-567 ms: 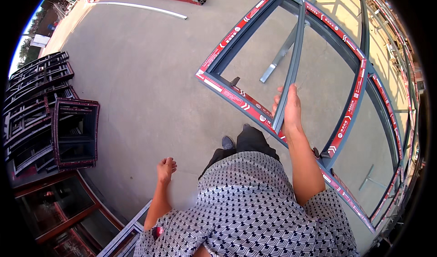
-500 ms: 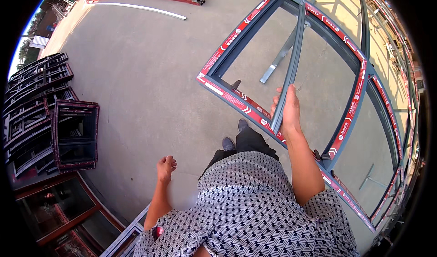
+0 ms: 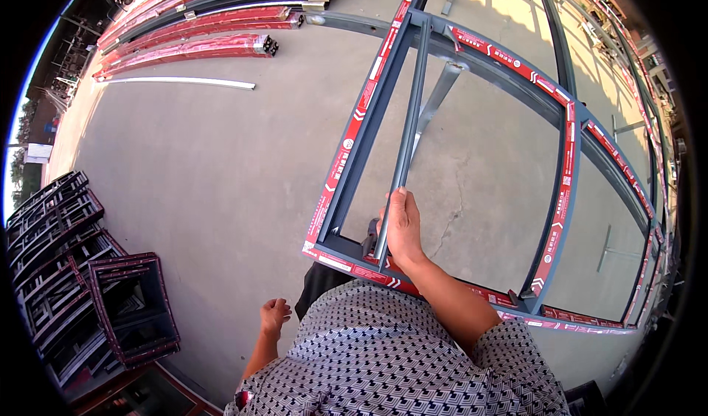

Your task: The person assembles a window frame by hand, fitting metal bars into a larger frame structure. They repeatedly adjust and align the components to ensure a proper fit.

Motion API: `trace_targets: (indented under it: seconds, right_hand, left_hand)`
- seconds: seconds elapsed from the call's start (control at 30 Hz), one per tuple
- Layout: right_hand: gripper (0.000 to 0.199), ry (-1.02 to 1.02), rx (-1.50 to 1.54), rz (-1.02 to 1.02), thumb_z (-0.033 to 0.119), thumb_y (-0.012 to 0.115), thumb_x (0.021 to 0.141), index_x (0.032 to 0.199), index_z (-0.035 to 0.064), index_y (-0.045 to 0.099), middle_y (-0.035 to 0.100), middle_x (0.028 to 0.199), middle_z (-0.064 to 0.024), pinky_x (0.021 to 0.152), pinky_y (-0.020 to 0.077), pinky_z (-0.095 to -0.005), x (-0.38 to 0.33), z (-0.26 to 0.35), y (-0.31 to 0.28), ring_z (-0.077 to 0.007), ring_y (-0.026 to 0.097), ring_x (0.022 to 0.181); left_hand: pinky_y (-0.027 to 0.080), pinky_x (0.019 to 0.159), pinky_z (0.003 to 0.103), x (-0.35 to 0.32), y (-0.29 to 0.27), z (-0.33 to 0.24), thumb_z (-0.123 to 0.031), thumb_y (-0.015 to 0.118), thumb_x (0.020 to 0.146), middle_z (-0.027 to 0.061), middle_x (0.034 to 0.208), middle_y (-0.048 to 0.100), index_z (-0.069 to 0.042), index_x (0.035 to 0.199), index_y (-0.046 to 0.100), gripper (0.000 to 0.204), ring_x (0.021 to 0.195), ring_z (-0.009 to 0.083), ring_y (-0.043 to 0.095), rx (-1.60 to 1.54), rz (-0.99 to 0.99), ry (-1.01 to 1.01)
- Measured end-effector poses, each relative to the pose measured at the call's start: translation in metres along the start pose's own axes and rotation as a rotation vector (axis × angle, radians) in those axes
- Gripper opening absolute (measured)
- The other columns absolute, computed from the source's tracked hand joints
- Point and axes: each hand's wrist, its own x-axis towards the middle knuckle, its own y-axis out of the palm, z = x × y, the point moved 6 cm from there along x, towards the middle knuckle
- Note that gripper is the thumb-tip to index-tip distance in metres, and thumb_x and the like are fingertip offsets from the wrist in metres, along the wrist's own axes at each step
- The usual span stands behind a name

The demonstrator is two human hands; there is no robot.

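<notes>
My right hand (image 3: pixel 402 228) is closed around the near part of a long, narrow grey metal strip (image 3: pixel 411 132). The strip slants across the opening of a large dark grey window frame (image 3: pixel 343 154) with red printed tape along its faces. Its far end reaches the frame's far rail, and its near end lies over the near rail, close to the left corner. Whether it touches the rails, I cannot tell. Low at my left side hangs my left hand (image 3: pixel 274 317), empty, with its fingers loosely bent and slightly apart.
Stacked dark frames (image 3: pixel 63 268) stand at the left, with a box-like frame (image 3: pixel 136 309) in front. Bundles of red-wrapped profiles (image 3: pixel 184 54) lie at the far left beside a white strip (image 3: pixel 181 82). A support leg (image 3: pixel 440 95) shows beneath the frame. More frame sections (image 3: pixel 616 154) extend right.
I have moved closer to the window frame and turned. My right hand has carried the strip leftward, toward the frame's left side. My left hand still hangs empty.
</notes>
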Motion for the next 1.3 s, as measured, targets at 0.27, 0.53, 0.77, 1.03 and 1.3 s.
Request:
trace_targets:
  seconds: [0.27, 0.53, 0.77, 1.03, 1.3]
  right_hand:
    - [0.055, -0.034, -0.225, -0.126, 0.056, 0.047, 0.116, 0.116, 0.001, 0.055, 0.054, 0.073, -0.0019, 0.054, 0.0457, -0.0327, 0.01, -0.008, 0.024, -0.0119, 0.055, 0.061]
    - [0.056, -0.072, -0.513, -0.306, 0.054, 0.049, 0.113, 0.117, -0.0016, 0.054, 0.073, 0.081, -0.027, 0.074, 0.0543, -0.0587, 0.006, 0.0, 0.066, -0.0518, 0.072, 0.079]
    - [0.057, -0.006, -0.668, -0.407, 0.056, 0.048, 0.111, 0.121, 0.0001, 0.052, 0.075, 0.09, -0.0326, 0.078, 0.0542, -0.0651, 0.012, -0.02, 0.094, -0.058, 0.071, 0.087]
    - [0.073, 0.035, -0.539, -0.303, 0.07, 0.054, 0.105, 0.121, -0.0006, 0.056, 0.076, 0.097, -0.0304, 0.086, 0.0582, -0.0529, 0.02, -0.021, 0.082, -0.0489, 0.076, 0.094]
    - [0.077, 0.024, -0.379, -0.194, 0.076, 0.055, 0.102, 0.116, 0.0009, 0.049, 0.075, 0.104, -0.0279, 0.09, 0.0583, -0.0459, 0.025, -0.033, 0.08, -0.0379, 0.077, 0.099]
  left_hand:
    - [0.059, 0.074, 0.033, 0.073, 0.004, -0.154, -0.029, 0.066, 0.101, 0.009, 0.097, 0.076, 0.001, 0.115, 0.071, 0.034, 0.084, 0.0179, 0.074, 0.236, 0.174, 0.194]
    - [0.061, 0.077, 0.033, 0.149, 0.016, -0.285, -0.03, 0.067, 0.101, 0.0087, 0.098, 0.076, -0.001, 0.117, 0.072, 0.034, 0.086, 0.018, 0.074, 0.436, 0.334, 0.363]
    - [0.058, 0.073, 0.031, 0.18, -0.021, -0.333, -0.028, 0.066, 0.102, 0.008, 0.095, 0.076, 0.001, 0.114, 0.073, 0.032, 0.082, 0.0151, 0.072, 0.493, 0.341, 0.387]
    - [0.058, 0.076, 0.031, 0.183, -0.014, -0.312, -0.028, 0.066, 0.101, 0.0077, 0.096, 0.075, 0.001, 0.115, 0.073, 0.033, 0.084, 0.0154, 0.072, 0.543, 0.395, 0.321]
    - [0.058, 0.079, 0.031, 0.17, 0.008, -0.316, -0.032, 0.068, 0.102, 0.0067, 0.1, 0.074, -0.002, 0.118, 0.073, 0.035, 0.088, 0.0153, 0.072, 0.66, 0.423, 0.336]
